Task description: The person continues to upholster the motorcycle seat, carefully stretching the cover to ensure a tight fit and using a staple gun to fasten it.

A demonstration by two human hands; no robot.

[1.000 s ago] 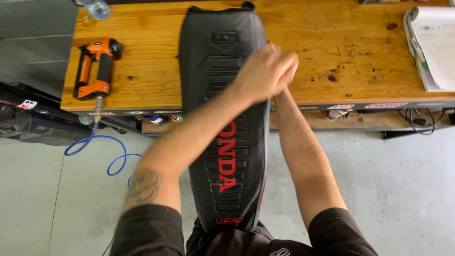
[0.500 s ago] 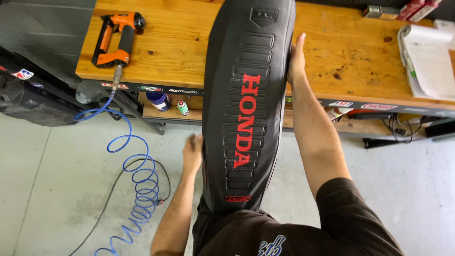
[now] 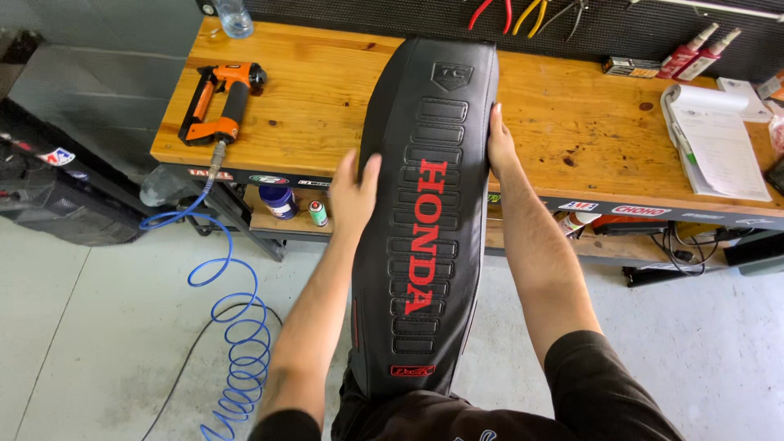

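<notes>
I'm looking down from the head camera at a long black motorcycle seat [image 3: 425, 220] with red lettering down its middle and ribbed panels along the top. Its far end rests on the wooden desk [image 3: 572, 114], and the near end comes back against the person's body at the bottom of the view.

Left hand [image 3: 353, 189] lies flat on the seat's left flank, fingers spread and open, the thumb lying up on the cover. Right hand [image 3: 498, 145] is pressed along the right edge, further up, fingers straight. I think those fingers curl slightly round the rim, but the edge hides them, so I can't say it's a true grip. Both hands touch the seat, one on each side, neither closed round it.

On the desk to the left, well apart from the seat, lies an orange and black pneumatic stapler [image 3: 222, 102]. A blue coiled air hose [image 3: 237, 327] drops from it to the concrete floor [image 3: 98, 327]. At the right end of the desk there's a clipboard with papers [image 3: 719, 143], and behind it two red-capped tubes [image 3: 694, 49] lean against the dark pegboard [image 3: 367, 12]. Pliers with red and yellow handles [image 3: 523, 12] hang there too. A clear plastic bottle [image 3: 235, 16] stands at the desk's far left corner. Under the desk, a shelf holds a blue tub [image 3: 282, 200] and a small spray can [image 3: 317, 212].
</notes>
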